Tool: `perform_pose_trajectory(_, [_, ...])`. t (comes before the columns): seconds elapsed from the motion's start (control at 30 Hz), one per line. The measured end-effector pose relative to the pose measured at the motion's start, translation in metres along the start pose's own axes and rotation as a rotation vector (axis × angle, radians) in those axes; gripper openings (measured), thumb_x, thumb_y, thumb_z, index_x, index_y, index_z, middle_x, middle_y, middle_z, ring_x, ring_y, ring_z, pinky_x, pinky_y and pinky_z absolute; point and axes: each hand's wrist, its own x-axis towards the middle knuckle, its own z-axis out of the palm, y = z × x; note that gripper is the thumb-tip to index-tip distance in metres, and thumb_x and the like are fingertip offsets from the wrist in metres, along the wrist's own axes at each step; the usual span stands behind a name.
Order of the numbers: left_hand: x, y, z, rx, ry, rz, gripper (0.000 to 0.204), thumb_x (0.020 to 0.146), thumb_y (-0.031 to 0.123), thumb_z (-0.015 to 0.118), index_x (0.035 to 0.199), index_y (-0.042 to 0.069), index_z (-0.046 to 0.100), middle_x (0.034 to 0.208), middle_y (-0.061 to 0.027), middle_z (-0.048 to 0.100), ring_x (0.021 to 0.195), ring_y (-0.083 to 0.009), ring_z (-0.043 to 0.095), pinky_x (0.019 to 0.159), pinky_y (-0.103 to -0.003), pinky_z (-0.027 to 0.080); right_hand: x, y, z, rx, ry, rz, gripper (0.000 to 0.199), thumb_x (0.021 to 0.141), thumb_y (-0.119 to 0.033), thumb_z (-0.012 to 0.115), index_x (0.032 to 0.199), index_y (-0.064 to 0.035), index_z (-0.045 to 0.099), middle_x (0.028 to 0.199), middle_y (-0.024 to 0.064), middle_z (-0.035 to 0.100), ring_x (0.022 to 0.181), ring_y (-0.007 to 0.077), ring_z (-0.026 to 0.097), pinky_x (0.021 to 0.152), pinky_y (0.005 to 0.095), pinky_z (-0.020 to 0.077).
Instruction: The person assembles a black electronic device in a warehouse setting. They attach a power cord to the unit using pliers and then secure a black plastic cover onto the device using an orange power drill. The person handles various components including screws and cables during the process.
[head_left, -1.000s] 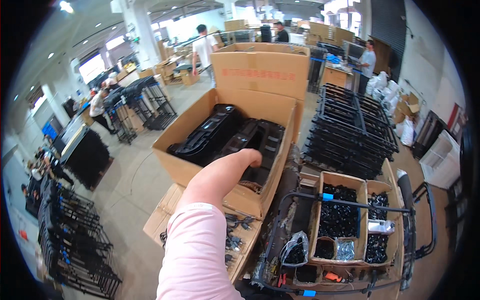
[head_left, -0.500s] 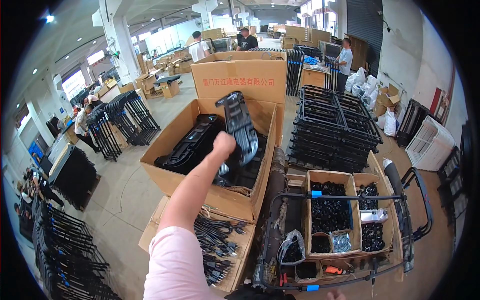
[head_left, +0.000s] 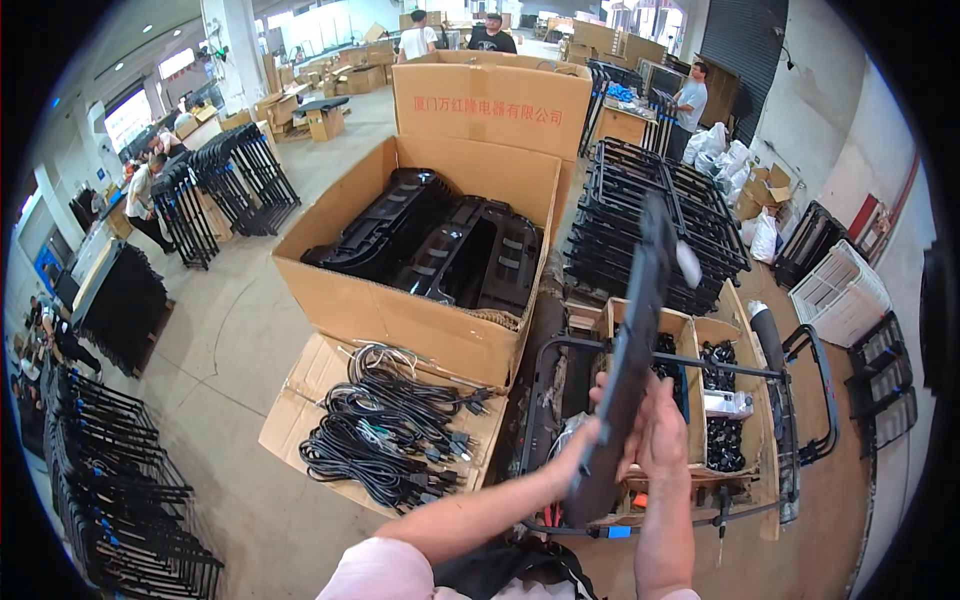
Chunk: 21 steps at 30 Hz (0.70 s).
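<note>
Part in the air: A long black plastic part (head_left: pixel 628 360) is held above the worktop (head_left: pixel 768 500), steeply tilted and seen nearly from its edge.
Left hand: The left hand (head_left: pixel 583 448) is gripping this part near its lower end; some of the fingers go behind it and are hidden.
Right hand: The right hand (head_left: pixel 663 428) touches the part's right side, with its fingers along it; how tightly they close, I cannot tell.
Reason of the hold: Probably such a long part is steadier with hands at both sides; its upper end stays free.
Large carton: The open carton (head_left: pixel 390 318) stands to the left of the held part and contains similar black mouldings (head_left: pixel 385 225). They lie lengthwise side by side, which seems to save room.
Cables: Black cables (head_left: pixel 390 430) lie in loops on a cardboard sheet (head_left: pixel 295 400), just on the near side of the carton. The loops perhaps prevent tangling.
Divided box: Beyond the hands, small black pieces (head_left: pixel 720 362) sit in compartments, apparently so that the kinds do not mix.
Tubular frame: One bar of a black frame (head_left: pixel 740 371) crosses over these compartments.
Frame pile: Farther away, more frames (head_left: pixel 625 240) are stacked, likely for sparing floor.
</note>
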Motion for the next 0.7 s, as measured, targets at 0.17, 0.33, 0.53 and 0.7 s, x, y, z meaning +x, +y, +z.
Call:
perform_pose_trajectory(0.17, [-0.078, -0.02, -0.109, 1.269, 0.597, -0.328, 0.036, 0.112, 0.032, 0.054, 0.119, 0.0, 0.07, 0.101, -0.0092, 0.075, 0.089, -0.0182, 0.071, 0.076, -0.034, 0.057, -0.015, 0.084, -0.027, -0.306, 0.391, -0.093, 0.045, 0.112, -0.03, 0.058, 0.141, 0.0057, 0.06, 0.124, 0.0125, 0.072, 0.116, 0.02, 0.063, 0.106, 0.0348, 0.0481])
perform_pose_trajectory(0.33, [-0.144, -0.028, -0.106, 0.975, 0.91, 0.084, 0.056, 0.117, 0.04, 0.04, 0.151, -0.004, 0.051, 0.149, -0.0214, 0.061, 0.142, -0.0293, 0.056, 0.12, -0.04, 0.041, -0.02, 0.148, -0.07, -0.743, 0.403, -0.08, 0.047, 0.112, -0.028, 0.055, 0.143, 0.0066, 0.06, 0.128, 0.0154, 0.072, 0.118, 0.022, 0.064, 0.106, 0.0352, 0.0477])
perform_pose_trajectory(0.53, [-0.156, -0.076, -0.121, 1.395, 0.977, 0.041, 0.068, 0.114, 0.037, 0.044, 0.163, -0.008, 0.029, 0.161, -0.033, 0.043, 0.152, -0.0451, 0.04, 0.127, -0.046, 0.031, 0.001, 0.2, -0.087, -0.695, 0.411, -0.013, 0.045, 0.111, -0.029, 0.056, 0.143, 0.0024, 0.063, 0.131, 0.0144, 0.071, 0.12, 0.0241, 0.063, 0.11, 0.0362, 0.0445])
perform_pose_trajectory(0.7, [-0.157, -0.11, -0.143, 1.696, 0.949, 0.063, 0.069, 0.111, 0.029, 0.051, 0.162, -0.01, 0.028, 0.161, -0.0363, 0.04, 0.153, -0.0484, 0.038, 0.128, -0.05, 0.03, 0.009, 0.227, -0.121, -0.635, 0.406, 0.14, 0.051, 0.11, -0.031, 0.059, 0.149, 0.0021, 0.058, 0.139, 0.0173, 0.067, 0.129, 0.0275, 0.059, 0.113, 0.0392, 0.0435])
